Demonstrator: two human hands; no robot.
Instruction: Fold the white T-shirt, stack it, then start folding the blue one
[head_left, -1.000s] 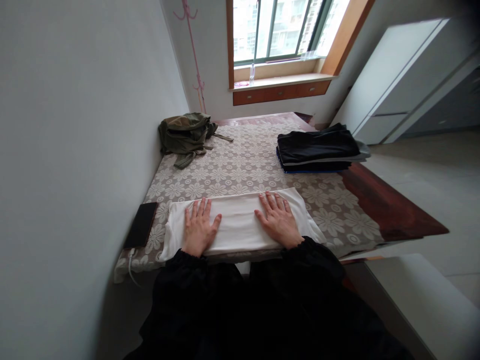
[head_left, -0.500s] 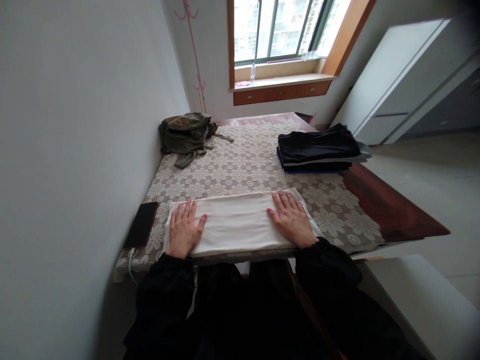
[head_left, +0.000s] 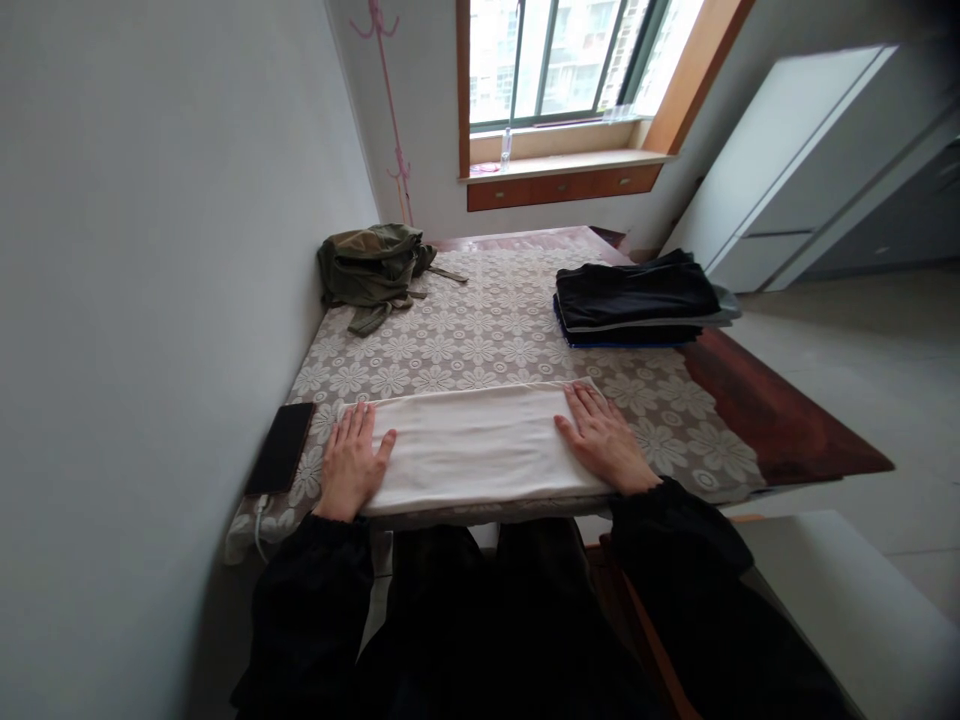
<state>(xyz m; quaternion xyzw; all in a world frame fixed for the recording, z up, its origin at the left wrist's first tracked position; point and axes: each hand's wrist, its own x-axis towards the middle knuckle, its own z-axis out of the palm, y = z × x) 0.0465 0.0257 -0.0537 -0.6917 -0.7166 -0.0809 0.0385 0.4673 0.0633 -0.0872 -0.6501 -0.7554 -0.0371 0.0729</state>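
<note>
A white garment (head_left: pixel 476 445), folded into a long flat strip, lies across the near edge of the table (head_left: pixel 780 420). My left hand (head_left: pixel 351 467) lies flat on its left end, fingers spread. My right hand (head_left: pixel 604 445) presses flat on its right end. Neither hand grips anything. Both arms wear black sleeves.
A lace floral cloth (head_left: pixel 480 345) covers most of the table. A black phone (head_left: pixel 281 448) lies at the near left by the wall. A crumpled olive garment (head_left: pixel 371 270) sits at the far left. A stack of dark folded clothes (head_left: pixel 637 298) rests at the right. A window is beyond.
Both hands slid outward along the white garment, from near its middle to its two ends, smoothing it flat.
</note>
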